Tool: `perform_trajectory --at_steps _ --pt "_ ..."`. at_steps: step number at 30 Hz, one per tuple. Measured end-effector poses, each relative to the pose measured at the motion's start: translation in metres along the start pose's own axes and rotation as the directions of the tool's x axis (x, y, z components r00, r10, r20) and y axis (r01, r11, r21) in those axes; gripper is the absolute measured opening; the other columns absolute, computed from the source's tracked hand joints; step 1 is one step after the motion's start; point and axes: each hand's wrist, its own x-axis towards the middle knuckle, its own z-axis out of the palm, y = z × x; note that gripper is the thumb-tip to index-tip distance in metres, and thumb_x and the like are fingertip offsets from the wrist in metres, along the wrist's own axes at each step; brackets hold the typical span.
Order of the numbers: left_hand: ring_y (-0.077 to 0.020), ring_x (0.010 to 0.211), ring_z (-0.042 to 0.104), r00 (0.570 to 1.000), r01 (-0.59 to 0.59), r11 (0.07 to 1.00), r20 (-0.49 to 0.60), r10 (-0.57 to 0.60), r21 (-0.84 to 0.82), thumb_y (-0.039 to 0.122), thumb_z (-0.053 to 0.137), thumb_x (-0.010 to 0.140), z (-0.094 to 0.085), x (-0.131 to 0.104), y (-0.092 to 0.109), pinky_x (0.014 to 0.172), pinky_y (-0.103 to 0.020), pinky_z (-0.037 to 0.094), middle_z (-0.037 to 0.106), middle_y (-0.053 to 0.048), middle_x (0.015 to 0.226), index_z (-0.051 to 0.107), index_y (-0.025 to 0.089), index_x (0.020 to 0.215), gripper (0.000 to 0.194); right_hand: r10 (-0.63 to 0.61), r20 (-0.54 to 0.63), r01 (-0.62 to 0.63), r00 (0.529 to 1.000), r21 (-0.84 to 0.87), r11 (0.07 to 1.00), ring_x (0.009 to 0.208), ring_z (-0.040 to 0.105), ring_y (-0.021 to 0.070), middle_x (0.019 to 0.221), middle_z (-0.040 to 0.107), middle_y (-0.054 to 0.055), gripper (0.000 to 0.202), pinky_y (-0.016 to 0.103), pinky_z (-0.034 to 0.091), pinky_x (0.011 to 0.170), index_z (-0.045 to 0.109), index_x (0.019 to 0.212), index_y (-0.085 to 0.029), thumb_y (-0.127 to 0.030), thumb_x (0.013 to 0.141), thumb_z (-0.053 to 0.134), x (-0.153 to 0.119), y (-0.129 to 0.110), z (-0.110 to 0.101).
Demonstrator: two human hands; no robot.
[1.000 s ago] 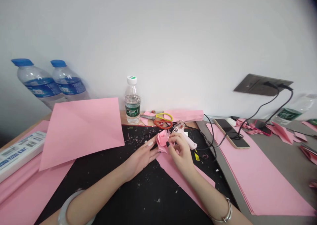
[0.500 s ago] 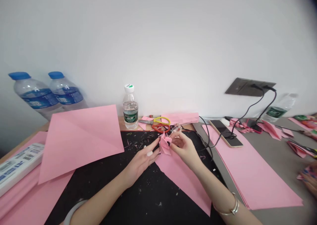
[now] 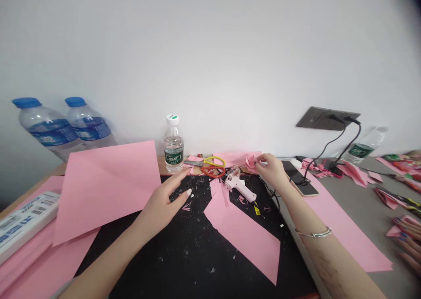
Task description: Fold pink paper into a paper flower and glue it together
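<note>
My right hand (image 3: 272, 169) reaches to the back of the mat, its fingertips closed on a small folded pink paper flower (image 3: 251, 162). Over the left half of the black mat (image 3: 171, 264) my left hand (image 3: 166, 200) hovers, fingers apart and nothing in it. Between the hands lies a pale pink glue gun (image 3: 241, 188). Red-and-yellow scissors (image 3: 213, 166) rest behind it at the mat's edge. A cut sheet of pink paper (image 3: 246, 235) lies in front of the glue gun, with a narrow pink strip near its far end.
A small water bottle (image 3: 173, 145) stands by the wall; two large bottles (image 3: 88, 123) lean at the left behind a pink sheet (image 3: 112, 185). At right are a phone (image 3: 301, 180), cables from the socket (image 3: 325, 118), pink sheets, and another person's hands (image 3: 409, 242).
My right hand has carried the paper flower from the mat's middle to the back right. My left hand has let go and drawn back left, uncovering the glue gun.
</note>
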Motion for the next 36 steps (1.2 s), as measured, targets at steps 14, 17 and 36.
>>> perform_trajectory --at_steps 14,17,36 --pt "-0.0402 0.133 0.015 0.959 -0.282 0.508 0.218 0.183 0.814 0.025 0.046 0.083 -0.044 -0.031 -0.063 0.1 -0.065 0.014 0.014 -0.007 0.151 0.052 0.029 0.121 0.039 -0.071 0.091 0.088 0.993 -0.193 0.977 0.088 0.057 0.0255 0.089 0.065 0.011 0.018 0.036 0.041 0.08 0.063 0.084 -0.016 -0.018 0.073 0.048 -0.015 -0.005 -0.002" --pt "-0.0375 0.134 0.017 0.962 -0.272 0.501 0.213 0.172 0.822 0.028 0.043 0.085 -0.041 -0.032 -0.063 0.1 -0.064 0.016 0.018 -0.007 0.15 0.055 0.025 0.114 0.032 -0.067 0.067 0.077 0.996 -0.161 0.984 0.09 0.058 0.0237 0.09 0.066 0.008 0.019 0.033 0.042 0.079 0.062 0.086 -0.017 -0.018 0.073 0.047 -0.024 -0.01 -0.01" --pt "-0.0391 0.126 0.034 0.968 -0.21 0.468 0.114 0.226 0.859 0.029 0.041 0.086 -0.039 -0.012 -0.072 0.094 -0.057 0.034 0.03 -0.012 0.145 0.05 0.022 0.125 0.041 -0.102 0.078 0.097 0.992 0.058 0.994 0.081 0.063 0.0196 0.089 0.069 0.004 0.02 0.03 0.048 0.072 0.064 0.089 -0.02 -0.02 0.079 0.046 -0.051 -0.048 -0.009"
